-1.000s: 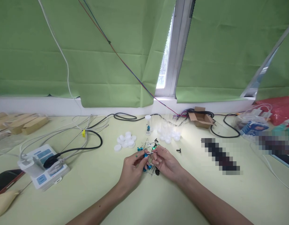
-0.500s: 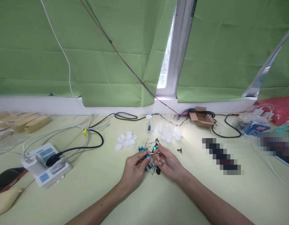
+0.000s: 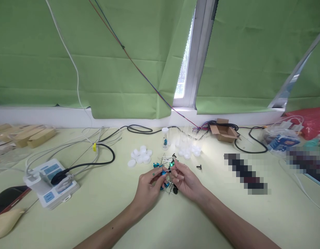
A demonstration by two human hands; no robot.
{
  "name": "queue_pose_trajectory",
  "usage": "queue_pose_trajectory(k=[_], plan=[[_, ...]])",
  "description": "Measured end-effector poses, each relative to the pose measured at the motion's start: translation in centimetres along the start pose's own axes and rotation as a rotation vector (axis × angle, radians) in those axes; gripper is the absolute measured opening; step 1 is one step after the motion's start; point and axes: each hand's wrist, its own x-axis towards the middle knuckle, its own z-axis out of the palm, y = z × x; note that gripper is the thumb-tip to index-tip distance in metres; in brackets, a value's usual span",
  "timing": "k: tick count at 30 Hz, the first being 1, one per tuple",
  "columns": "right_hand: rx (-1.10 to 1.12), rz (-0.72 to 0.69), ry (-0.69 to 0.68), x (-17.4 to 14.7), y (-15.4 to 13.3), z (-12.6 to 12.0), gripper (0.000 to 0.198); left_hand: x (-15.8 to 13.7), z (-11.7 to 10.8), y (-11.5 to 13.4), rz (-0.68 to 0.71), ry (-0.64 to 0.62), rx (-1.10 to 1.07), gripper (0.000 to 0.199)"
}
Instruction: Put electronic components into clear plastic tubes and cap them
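My left hand [image 3: 147, 188] and my right hand [image 3: 185, 180] meet over a small pile of electronic parts [image 3: 167, 165] with blue, green and black bodies and thin wire legs. Both hands pinch one small blue part [image 3: 164, 171] between their fingertips, just above the table. A black part [image 3: 174, 190] lies under my right hand. Behind the pile stands a clear vial [image 3: 165, 137] with a white cap and a blue part inside. Several loose white caps [image 3: 139, 156] lie to the left of the pile.
Clear vials with white caps [image 3: 188, 145] stand behind the pile. A white power strip [image 3: 49, 182] with cables sits at the left. A small open cardboard box [image 3: 223, 130], a plastic bag [image 3: 279, 138] and a black screw [image 3: 199, 167] lie to the right.
Both hands stay at the pile and their fingers shift slightly on the small blue part. The camera view has drifted a little.
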Motion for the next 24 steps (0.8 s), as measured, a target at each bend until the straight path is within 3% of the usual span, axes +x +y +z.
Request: queue_pose_trajectory(k=[8, 12, 18, 24], plan=[[-0.089, -0.082, 0.007, 0.1, 0.4, -0.2, 0.039, 0.3, -0.2, 0.4, -0.026, -0.002, -0.032, 0.018], [-0.285, -0.221, -0.015, 0.2, -0.3, -0.1, 0.042, 0.6, -0.5, 0.3, -0.103, 0.038, -0.059, 0.02], [-0.707, -0.49, 0.034, -0.4, -1.8, 0.1, 0.027, 1.0, -0.7, 0.2, -0.186, 0.064, -0.147, 0.025], [-0.786, -0.515, 0.036, -0.4, -1.6, 0.0, 0.023, 0.9, -0.6, 0.2, -0.187, 0.068, -0.154, 0.024]])
